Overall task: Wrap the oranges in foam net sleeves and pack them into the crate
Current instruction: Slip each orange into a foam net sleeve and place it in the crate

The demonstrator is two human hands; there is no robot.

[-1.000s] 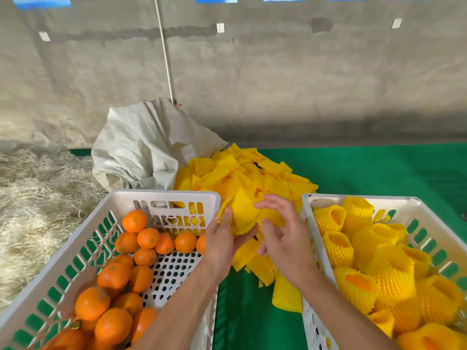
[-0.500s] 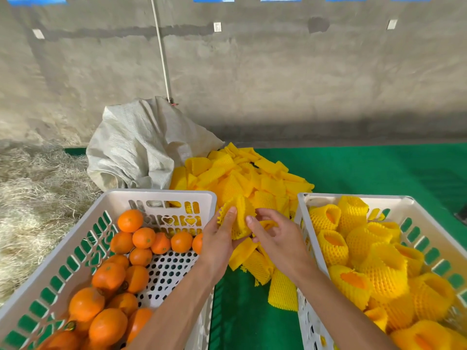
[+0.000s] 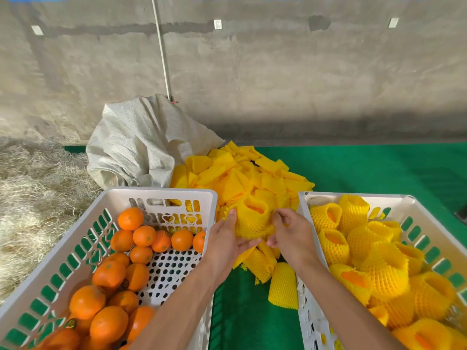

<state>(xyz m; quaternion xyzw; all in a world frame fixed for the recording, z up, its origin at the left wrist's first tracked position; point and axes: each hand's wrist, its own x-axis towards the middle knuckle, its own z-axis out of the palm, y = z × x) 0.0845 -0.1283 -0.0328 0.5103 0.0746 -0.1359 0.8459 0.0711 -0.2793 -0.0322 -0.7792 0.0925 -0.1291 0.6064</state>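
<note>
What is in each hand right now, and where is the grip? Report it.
Both hands hold one orange in a foam net sleeve: the left hand grips its left side, and the right hand pinches the netting at its right edge.

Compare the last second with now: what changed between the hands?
The flat foam sleeve held by the left hand is now stretched round an orange, orange showing at its open top. The right hand has closed in and pinches its right side. Both crates, the loose oranges and the sleeve pile look unchanged.
</note>
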